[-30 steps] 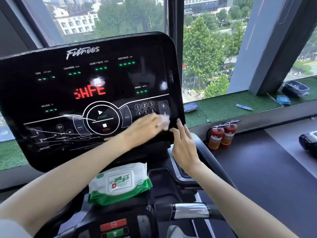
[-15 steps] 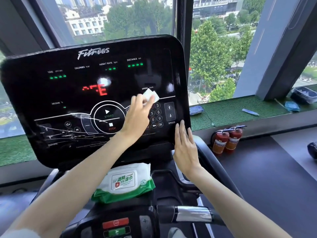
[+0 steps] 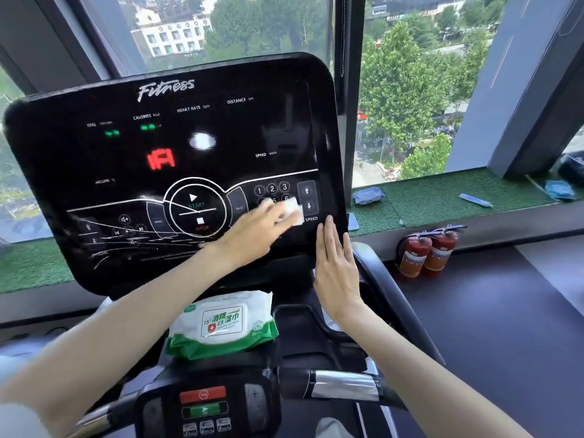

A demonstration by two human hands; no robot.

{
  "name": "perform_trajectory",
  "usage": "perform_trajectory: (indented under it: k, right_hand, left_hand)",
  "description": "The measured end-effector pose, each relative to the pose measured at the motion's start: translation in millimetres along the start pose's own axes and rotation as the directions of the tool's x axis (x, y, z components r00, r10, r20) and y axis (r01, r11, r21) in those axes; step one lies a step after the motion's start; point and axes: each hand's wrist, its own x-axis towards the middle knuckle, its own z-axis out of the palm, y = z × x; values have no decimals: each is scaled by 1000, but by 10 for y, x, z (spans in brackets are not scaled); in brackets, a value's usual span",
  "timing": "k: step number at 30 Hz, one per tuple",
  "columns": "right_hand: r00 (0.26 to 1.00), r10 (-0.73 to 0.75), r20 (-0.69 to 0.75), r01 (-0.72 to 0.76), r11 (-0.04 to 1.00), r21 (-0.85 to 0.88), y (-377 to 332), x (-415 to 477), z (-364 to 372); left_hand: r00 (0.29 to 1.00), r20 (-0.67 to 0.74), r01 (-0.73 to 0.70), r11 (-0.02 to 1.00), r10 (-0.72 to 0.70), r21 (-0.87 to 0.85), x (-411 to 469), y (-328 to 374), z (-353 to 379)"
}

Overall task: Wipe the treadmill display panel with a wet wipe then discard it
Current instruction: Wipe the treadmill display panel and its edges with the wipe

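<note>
Head view puts us over the treadmill console, looking down at both bare arms. Our left hand is blurred, its fingers closed over a small white wet wipe pressed against the display panel — right on the number keypad, just left of the speed arrows. The hand covers the lower keypad rows, so we cannot read the digits beneath it. Our right hand lies flat and open against the panel's lower right corner, fingers straight and together, holding nothing.

On the panel we see red digits, two green indicator lights and a white glare spot above the round start/stop control. Below the panel, a green-and-white wipe pack rests on the console tray, between our forearms. Nearer us sits a small control cluster with a red button above a green one.

To the right, two red fire extinguishers stand side by side against the wall under the window ledge, which is covered in green turf and carries a few blue items — too small for us to identify.
</note>
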Motion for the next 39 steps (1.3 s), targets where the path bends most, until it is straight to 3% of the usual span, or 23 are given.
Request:
perform_trajectory:
  k: [2, 4, 6, 8, 9, 11, 12, 13, 15, 17, 18, 19, 21, 23, 25, 27, 29, 31, 33, 34, 35, 37, 39]
  right_hand:
    - [1000, -11, -10, 11, 999, 51, 29, -9, 5]
    - [1000, -23, -21, 25, 995, 95, 39, -8, 7]
    - [999, -13, -34, 18, 988, 150, 35, -10, -3]
    - [999, 1, -45, 8, 981, 196, 20, -17, -20]
    - [999, 5, -48, 5, 979, 203, 9, -23, -31]
    - [999, 16, -47, -6, 980, 201, -17, -41, -38]
    - [999, 24, -43, -15, 980, 200, -30, -47, -46]
    - [999, 30, -40, -22, 979, 202, -44, -52, -54]
    - [998, 33, -51, -22, 977, 213, -76, -49, -74]
    - [997, 18, -73, -1, 973, 231, -146, -41, -95]
    - [997, 7, -83, 13, 972, 236, -202, -42, -104]
    - [996, -3, -90, 24, 972, 232, -275, -47, -106]
    - [996, -10, -92, 30, 976, 216, -445, -64, -86]
    - [996, -3, -89, 21, 980, 198, -623, -106, -50]
    - [996, 25, -82, -11, 985, 170, -766, -145, -37]
    - [994, 85, -73, -71, 983, 168, -876, -185, -25]
    - [987, 151, -61, -140, 977, 161, -972, -220, -24]
    - [981, 186, -52, -178, 976, 128, -1037, -233, -38]
    - [981, 195, -17, -194, 979, 71, -1083, -224, -74]
    - [980, 199, 1, -199, 979, 45, -1100, -217, -94]
    - [978, 206, 17, -207, 978, 21, -1114, -211, -108]
    - [972, 234, 40, -233, 972, -15, -1149, -199, -116]
    - [968, 246, 39, -245, 969, -27, -1185, -190, -108]
  left_hand:
    - [979, 116, -177, 979, 165, 101, -53, -58, -39]
    - [998, -43, 46, 998, -44, 53, -35, -190, -74]
    - [888, -203, 386, 909, -413, -158, -24, -235, -70]
    - [834, -211, 461, 855, -509, -239, -64, -109, 21]
    - [893, -145, 397, 897, -426, -195, -101, -14, 84]
    - [995, 64, 78, 994, -73, -79, -228, 128, 133]
    - [990, 123, -60, 998, 64, -30, -269, 94, 96]
    - [991, 98, -89, 996, 88, 5, -276, 8, 44]
    - [981, -92, 166, 985, -169, -44, -206, -204, -50]
    - [808, -237, 477, 834, -540, -277, -106, -315, -132]
    - [779, -231, 509, 803, -583, -311, -65, -273, -167]
    - [828, -190, 475, 841, -527, -260, -39, -195, -172]
    - [974, -14, 225, 967, -228, -119, -120, -50, -102]
    - [999, 16, 35, 998, -35, -50, -233, -122, -102]
    - [982, -78, 160, 977, -172, -140, -243, -349, -125]
    - [895, -138, 374, 883, -424, -283, -220, -489, -161]
    - [889, -155, 381, 883, -432, -274, -247, -426, -207]
    - [995, -24, 98, 987, -102, -124, -328, -283, -155]
    - [943, 174, -275, 958, 284, -75, -445, -245, -93]
    - [914, 193, -354, 934, 356, -46, -443, -305, -99]
    - [920, 143, -372, 928, 366, 15, -413, -385, -94]
    - [987, -41, -152, 986, 155, 75, -354, -541, -112]
    - [993, -112, 38, 998, -43, -51, -358, -571, -112]
